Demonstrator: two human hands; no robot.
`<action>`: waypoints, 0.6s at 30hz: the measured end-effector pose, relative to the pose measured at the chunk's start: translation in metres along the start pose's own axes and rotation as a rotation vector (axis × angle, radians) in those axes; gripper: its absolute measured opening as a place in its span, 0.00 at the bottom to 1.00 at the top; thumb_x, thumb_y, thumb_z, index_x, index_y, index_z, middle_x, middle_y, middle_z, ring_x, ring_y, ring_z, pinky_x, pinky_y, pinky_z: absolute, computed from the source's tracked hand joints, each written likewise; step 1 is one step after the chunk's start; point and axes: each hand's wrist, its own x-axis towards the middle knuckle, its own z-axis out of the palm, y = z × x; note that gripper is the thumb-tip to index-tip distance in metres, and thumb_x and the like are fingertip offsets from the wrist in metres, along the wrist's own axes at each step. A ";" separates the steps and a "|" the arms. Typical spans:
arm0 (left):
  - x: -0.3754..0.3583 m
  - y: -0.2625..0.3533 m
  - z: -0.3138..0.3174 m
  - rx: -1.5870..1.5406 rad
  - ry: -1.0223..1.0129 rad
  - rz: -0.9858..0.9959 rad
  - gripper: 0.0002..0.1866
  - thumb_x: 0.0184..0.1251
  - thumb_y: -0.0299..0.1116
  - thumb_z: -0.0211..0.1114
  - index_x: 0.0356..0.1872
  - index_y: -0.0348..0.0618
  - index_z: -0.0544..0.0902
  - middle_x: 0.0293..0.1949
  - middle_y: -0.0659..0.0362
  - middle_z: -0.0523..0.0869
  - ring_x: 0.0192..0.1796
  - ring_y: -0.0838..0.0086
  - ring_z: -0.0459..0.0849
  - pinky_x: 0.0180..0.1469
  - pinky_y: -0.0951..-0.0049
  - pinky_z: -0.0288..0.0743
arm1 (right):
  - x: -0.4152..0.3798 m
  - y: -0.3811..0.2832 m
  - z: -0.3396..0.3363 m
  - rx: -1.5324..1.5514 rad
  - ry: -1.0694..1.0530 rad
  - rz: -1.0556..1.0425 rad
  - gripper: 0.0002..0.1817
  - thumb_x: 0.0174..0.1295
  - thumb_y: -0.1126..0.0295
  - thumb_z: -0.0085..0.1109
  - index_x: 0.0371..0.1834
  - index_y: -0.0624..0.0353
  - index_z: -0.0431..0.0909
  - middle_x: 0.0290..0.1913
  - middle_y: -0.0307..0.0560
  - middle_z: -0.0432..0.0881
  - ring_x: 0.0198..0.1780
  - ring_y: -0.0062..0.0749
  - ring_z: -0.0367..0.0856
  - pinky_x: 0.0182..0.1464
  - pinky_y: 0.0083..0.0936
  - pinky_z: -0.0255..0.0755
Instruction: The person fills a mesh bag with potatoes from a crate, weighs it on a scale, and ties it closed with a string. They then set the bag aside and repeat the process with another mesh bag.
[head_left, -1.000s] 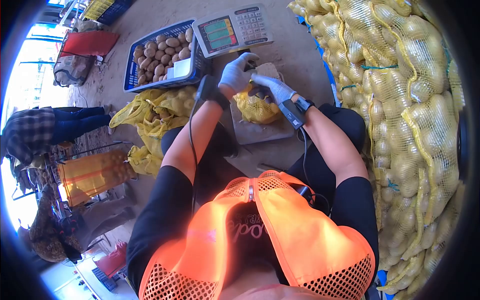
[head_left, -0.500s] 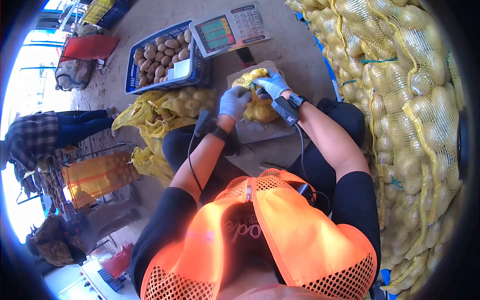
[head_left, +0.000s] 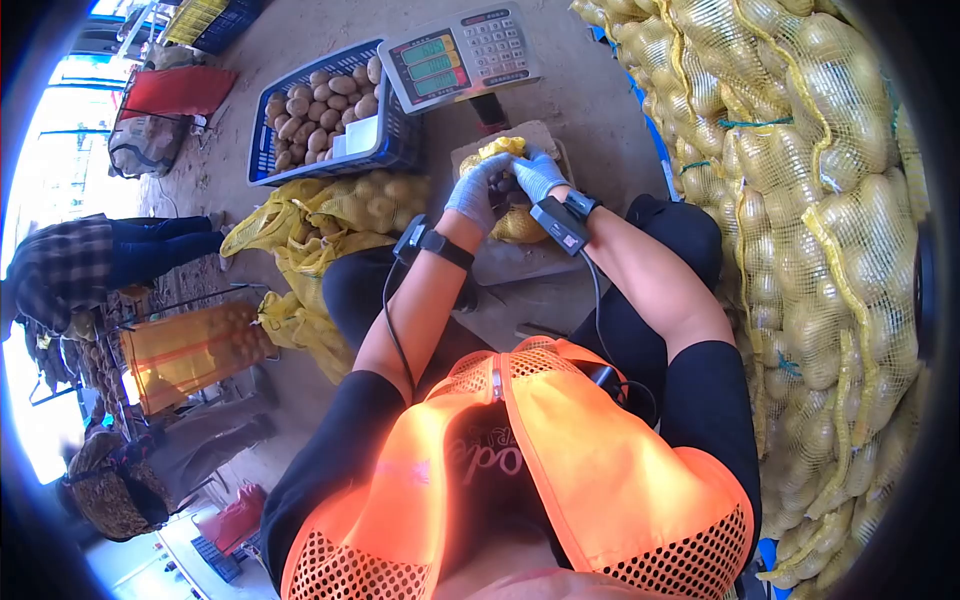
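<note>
On the scale platform (head_left: 515, 265) between my knees stands a small yellow mesh bag (head_left: 520, 226), its contents mostly hidden by my hands. My left hand (head_left: 474, 194), in a pale glove with dark fingertips, is closed on the left side of the bag's gathered neck. From the right, my right hand (head_left: 537, 172), gloved alike, curls its fingers round the same neck. The two hands meet there, and the bag's loose yellow top sticks out beyond them. Whether a tie lies between the fingers is hidden.
A scale display (head_left: 460, 58) stands beyond the platform. Left of it is a blue crate (head_left: 262, 150) of potatoes, with filled yellow mesh sacks (head_left: 375, 205) nearer me. Stacked potato sacks (head_left: 800, 250) line the right. Another person (head_left: 75, 265) bends at far left.
My hands have drawn together at the bag's neck; my left hand moved slightly right and its wrist turned. The bag stays on the platform.
</note>
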 end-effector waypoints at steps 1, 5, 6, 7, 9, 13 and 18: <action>0.021 -0.007 -0.016 -0.073 -0.153 -0.001 0.09 0.63 0.39 0.62 0.26 0.49 0.78 0.24 0.64 0.79 0.27 0.75 0.76 0.35 0.75 0.70 | 0.001 0.000 -0.002 -0.041 -0.003 -0.016 0.10 0.64 0.63 0.57 0.47 0.50 0.77 0.29 0.35 0.81 0.24 0.19 0.79 0.21 0.16 0.73; 0.013 -0.011 -0.027 0.282 -0.008 0.191 0.10 0.65 0.40 0.61 0.35 0.45 0.81 0.29 0.62 0.83 0.30 0.71 0.83 0.31 0.70 0.74 | 0.003 0.001 -0.007 0.002 -0.005 0.023 0.11 0.63 0.61 0.59 0.46 0.50 0.77 0.28 0.35 0.81 0.23 0.19 0.79 0.23 0.16 0.72; 0.014 -0.012 -0.031 0.282 -0.005 0.188 0.10 0.65 0.40 0.61 0.35 0.45 0.81 0.29 0.62 0.83 0.30 0.71 0.83 0.31 0.70 0.74 | 0.003 0.001 -0.008 -0.041 -0.025 0.025 0.12 0.62 0.61 0.60 0.46 0.51 0.78 0.29 0.35 0.81 0.23 0.19 0.78 0.23 0.17 0.72; 0.017 -0.014 -0.038 0.423 -0.010 0.299 0.11 0.66 0.40 0.60 0.37 0.44 0.82 0.29 0.61 0.84 0.30 0.71 0.84 0.30 0.70 0.75 | 0.002 0.000 -0.009 -0.086 -0.046 0.026 0.13 0.61 0.61 0.61 0.46 0.52 0.78 0.29 0.35 0.81 0.24 0.19 0.78 0.24 0.17 0.72; 0.025 -0.017 -0.049 0.562 -0.016 0.413 0.12 0.66 0.41 0.60 0.38 0.42 0.82 0.29 0.61 0.85 0.31 0.70 0.86 0.29 0.70 0.76 | 0.000 0.000 -0.005 -0.062 -0.041 0.014 0.14 0.60 0.61 0.62 0.47 0.53 0.78 0.30 0.35 0.81 0.24 0.18 0.78 0.23 0.18 0.72; 0.006 -0.006 -0.042 1.565 0.319 0.866 0.13 0.67 0.39 0.58 0.33 0.38 0.81 0.24 0.56 0.81 0.27 0.72 0.83 0.28 0.72 0.74 | 0.017 0.014 -0.006 -0.146 0.077 -0.122 0.15 0.59 0.61 0.65 0.44 0.56 0.79 0.32 0.39 0.82 0.27 0.20 0.78 0.26 0.21 0.74; -0.055 -0.009 -0.032 1.021 -0.175 0.819 0.10 0.67 0.31 0.54 0.27 0.36 0.76 0.19 0.66 0.70 0.23 0.84 0.65 0.26 0.80 0.63 | 0.013 0.004 -0.010 -0.131 0.074 -0.099 0.15 0.59 0.61 0.65 0.44 0.57 0.79 0.34 0.37 0.82 0.28 0.19 0.78 0.27 0.20 0.73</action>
